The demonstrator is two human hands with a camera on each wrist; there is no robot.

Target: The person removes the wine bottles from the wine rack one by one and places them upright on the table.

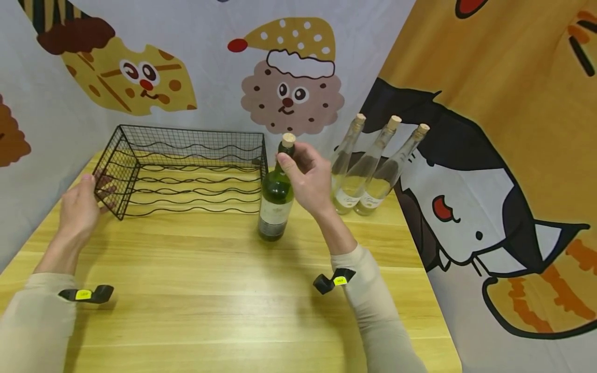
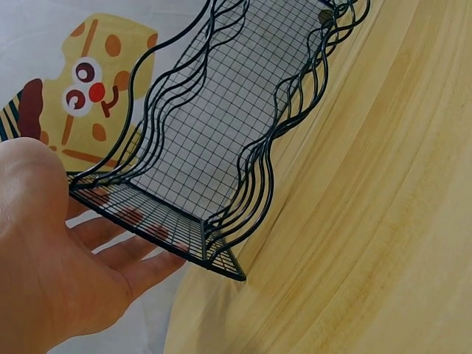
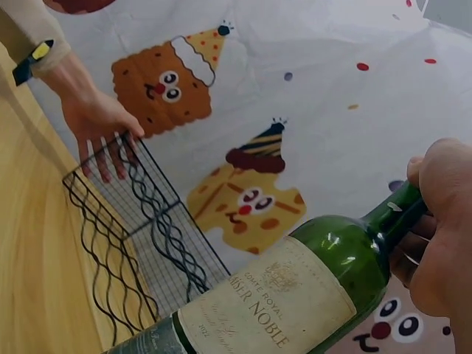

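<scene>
My right hand grips a green glass wine bottle by its neck. The bottle has a cork on top and a cream label, and it is slightly tilted beside the right end of a black wire wine rack. In the right wrist view the label reads partly "Noble". My left hand is at the rack's left end. There, its straight fingers lie along the outside of the mesh end panel, with the thumb by the corner edge.
Three clear glass bottles with corks and white labels stand together at the back right of the wooden table. A cloth backdrop with cartoon figures hangs behind the rack and along the right side.
</scene>
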